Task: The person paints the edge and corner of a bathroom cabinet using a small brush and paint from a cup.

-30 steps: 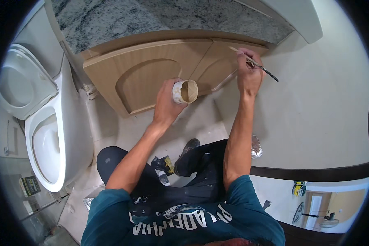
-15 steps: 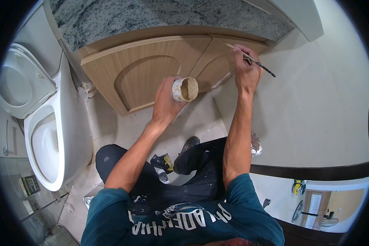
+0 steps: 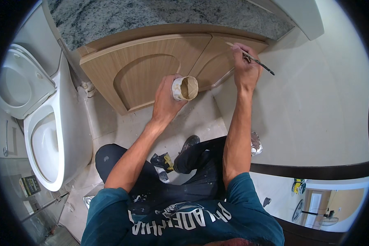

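Note:
My left hand (image 3: 167, 99) is wrapped round a small whitish cup (image 3: 179, 89), tilted so that its beige-smeared inside shows. That hand is in front of the left door (image 3: 131, 67) of a wooden vanity cabinet. A thin paintbrush (image 3: 260, 64) is pinched in my right hand (image 3: 247, 67), its dark handle end sticking out to the right. The brush's pale tip (image 3: 229, 44) is at the upper part of the right cabinet door (image 3: 217, 61); whether it touches the wood I cannot tell.
A grey speckled countertop (image 3: 151, 14) runs above the cabinet. To the left stands a white toilet (image 3: 61, 151) with its lid raised. Dark rags or packets (image 3: 162, 162) lie on the tiled floor by my shoe. Pale wall (image 3: 307, 102) rises on the right, with a mirror (image 3: 336, 205) below.
My right hand and the brush have shifted very slightly, with the handle end a little higher. The left hand holds the cup almost where it was.

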{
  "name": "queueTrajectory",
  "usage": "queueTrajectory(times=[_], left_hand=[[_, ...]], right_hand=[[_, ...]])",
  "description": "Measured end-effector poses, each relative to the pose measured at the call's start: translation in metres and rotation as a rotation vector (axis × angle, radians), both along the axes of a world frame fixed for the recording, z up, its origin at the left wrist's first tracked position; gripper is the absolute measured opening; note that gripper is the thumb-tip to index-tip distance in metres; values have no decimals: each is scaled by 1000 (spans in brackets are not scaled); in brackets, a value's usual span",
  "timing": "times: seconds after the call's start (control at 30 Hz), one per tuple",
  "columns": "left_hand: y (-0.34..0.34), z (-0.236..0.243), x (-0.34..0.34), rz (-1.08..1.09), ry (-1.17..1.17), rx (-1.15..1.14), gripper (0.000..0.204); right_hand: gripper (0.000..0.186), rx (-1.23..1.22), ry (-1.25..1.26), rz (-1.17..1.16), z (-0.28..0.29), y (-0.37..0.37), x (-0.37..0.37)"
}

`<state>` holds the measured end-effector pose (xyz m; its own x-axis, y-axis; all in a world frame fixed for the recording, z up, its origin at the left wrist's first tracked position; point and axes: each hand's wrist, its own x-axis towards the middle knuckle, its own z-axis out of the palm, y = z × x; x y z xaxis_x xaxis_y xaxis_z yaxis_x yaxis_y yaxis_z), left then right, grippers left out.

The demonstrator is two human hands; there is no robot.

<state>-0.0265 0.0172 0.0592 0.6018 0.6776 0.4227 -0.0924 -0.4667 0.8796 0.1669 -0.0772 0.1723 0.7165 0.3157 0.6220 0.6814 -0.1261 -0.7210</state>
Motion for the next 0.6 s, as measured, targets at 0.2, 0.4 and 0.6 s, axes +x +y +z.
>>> queueTrajectory(times=[0.2,0.4,0.6], left_hand=[[3,-3,-1,13,-12,25,60],[0,1,0,9,4,14,61],[1,-1,0,15,11,13,61]], right_hand=[[20,15,14,-30,1,2,-2],[19,22,-12,7,-3,1,3],[21,90,36,40,-5,2,6]])
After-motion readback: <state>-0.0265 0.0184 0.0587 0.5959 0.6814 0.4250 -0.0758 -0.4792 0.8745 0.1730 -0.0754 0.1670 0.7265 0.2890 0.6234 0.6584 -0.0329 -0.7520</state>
